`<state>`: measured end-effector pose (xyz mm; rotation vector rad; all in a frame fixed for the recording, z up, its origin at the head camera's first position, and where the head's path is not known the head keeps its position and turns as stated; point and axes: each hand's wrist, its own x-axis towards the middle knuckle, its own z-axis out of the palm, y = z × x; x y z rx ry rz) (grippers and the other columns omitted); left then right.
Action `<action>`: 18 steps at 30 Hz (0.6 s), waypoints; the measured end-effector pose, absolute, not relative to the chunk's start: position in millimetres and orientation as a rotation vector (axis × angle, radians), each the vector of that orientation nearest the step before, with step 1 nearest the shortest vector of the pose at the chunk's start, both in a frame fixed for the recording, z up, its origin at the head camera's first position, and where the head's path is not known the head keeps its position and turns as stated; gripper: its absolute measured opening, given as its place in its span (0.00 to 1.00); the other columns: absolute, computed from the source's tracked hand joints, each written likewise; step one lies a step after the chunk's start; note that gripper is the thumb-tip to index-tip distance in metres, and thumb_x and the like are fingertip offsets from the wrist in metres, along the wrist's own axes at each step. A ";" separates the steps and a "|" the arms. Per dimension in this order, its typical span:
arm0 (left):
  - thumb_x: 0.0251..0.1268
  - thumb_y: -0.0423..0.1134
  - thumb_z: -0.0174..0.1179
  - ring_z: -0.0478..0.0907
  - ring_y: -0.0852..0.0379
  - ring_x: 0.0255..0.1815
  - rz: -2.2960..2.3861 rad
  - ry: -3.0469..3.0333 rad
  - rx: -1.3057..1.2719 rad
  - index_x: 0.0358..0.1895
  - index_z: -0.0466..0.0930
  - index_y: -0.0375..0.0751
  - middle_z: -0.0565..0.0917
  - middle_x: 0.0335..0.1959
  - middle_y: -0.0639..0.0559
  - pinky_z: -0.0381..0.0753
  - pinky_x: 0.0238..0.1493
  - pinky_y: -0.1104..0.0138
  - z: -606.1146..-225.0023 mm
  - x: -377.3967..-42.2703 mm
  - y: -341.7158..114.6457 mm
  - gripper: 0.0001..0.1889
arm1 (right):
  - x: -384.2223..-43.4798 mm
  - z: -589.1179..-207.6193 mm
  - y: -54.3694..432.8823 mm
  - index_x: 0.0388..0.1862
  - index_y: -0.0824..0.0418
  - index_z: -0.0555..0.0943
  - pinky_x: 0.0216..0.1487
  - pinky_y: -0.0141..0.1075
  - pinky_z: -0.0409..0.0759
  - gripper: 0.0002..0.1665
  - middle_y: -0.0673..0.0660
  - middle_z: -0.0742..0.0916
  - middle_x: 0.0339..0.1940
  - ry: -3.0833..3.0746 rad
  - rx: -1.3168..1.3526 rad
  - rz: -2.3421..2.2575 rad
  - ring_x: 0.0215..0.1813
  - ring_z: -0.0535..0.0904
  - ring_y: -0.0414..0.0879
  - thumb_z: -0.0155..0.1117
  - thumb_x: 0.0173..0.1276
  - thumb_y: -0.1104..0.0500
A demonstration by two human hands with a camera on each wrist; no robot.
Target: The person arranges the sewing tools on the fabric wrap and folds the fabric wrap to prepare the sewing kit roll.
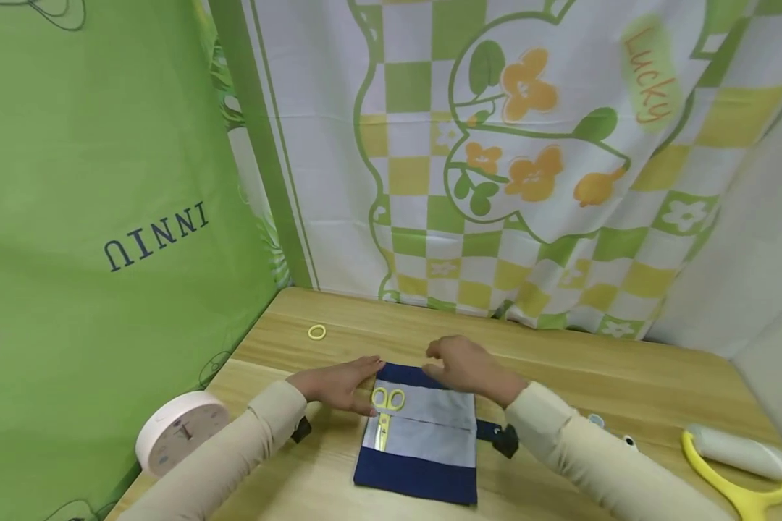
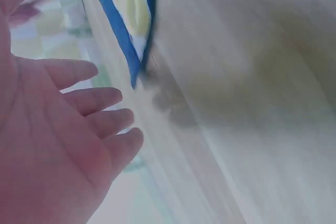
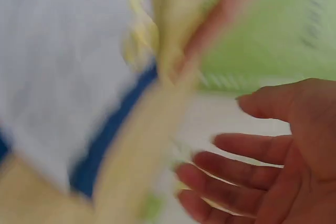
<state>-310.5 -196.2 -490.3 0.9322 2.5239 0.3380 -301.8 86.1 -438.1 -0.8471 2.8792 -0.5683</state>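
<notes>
A grey cloth organizer (image 1: 433, 443) with navy bands lies unfolded on the wooden table. Yellow-handled scissors (image 1: 383, 427) sit at its left side, blades toward the near edge. My left hand (image 1: 339, 383) is beside the organizer's upper left corner, its fingers extended in the left wrist view. Over the far navy band, toward its right end, hovers my right hand (image 1: 469, 367); the right wrist view shows its fingers (image 3: 236, 161) loosely bent and holding nothing. A navy strap (image 1: 487, 430) sticks out from the organizer's right edge.
A yellow ring (image 1: 316, 332) lies at the back left of the table. The pink-rimmed clock (image 1: 182, 432) stands by the left forearm. At the right is a lint roller (image 1: 739, 463) with a yellow handle; small round pieces (image 1: 596, 420) lie beyond the right sleeve.
</notes>
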 end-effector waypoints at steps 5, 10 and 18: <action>0.61 0.67 0.63 0.43 0.42 0.85 0.239 2.511 1.018 0.81 0.48 0.39 0.46 0.84 0.41 0.54 0.81 0.52 -497.7 -303.8 -188.2 0.55 | -298.8 -403.4 182.5 0.35 0.63 0.86 0.36 0.44 0.82 0.10 0.56 0.89 0.29 3.058 -0.828 -0.509 0.31 0.83 0.47 0.64 0.68 0.57; 0.58 0.67 0.65 0.43 0.42 0.85 0.173 2.492 1.017 0.81 0.50 0.42 0.45 0.84 0.43 0.55 0.81 0.52 -505.3 -297.7 -189.0 0.55 | -278.2 -405.4 253.5 0.39 0.65 0.86 0.35 0.45 0.83 0.12 0.56 0.89 0.32 3.027 -0.659 -0.395 0.33 0.84 0.47 0.65 0.69 0.56; 0.53 0.67 0.69 0.46 0.36 0.83 0.177 2.523 1.065 0.80 0.54 0.41 0.48 0.83 0.38 0.57 0.80 0.50 -509.6 -297.5 -186.3 0.56 | -251.2 -447.0 291.1 0.52 0.73 0.80 0.33 0.43 0.82 0.27 0.60 0.88 0.35 2.869 -0.464 -0.427 0.33 0.83 0.47 0.67 0.69 0.50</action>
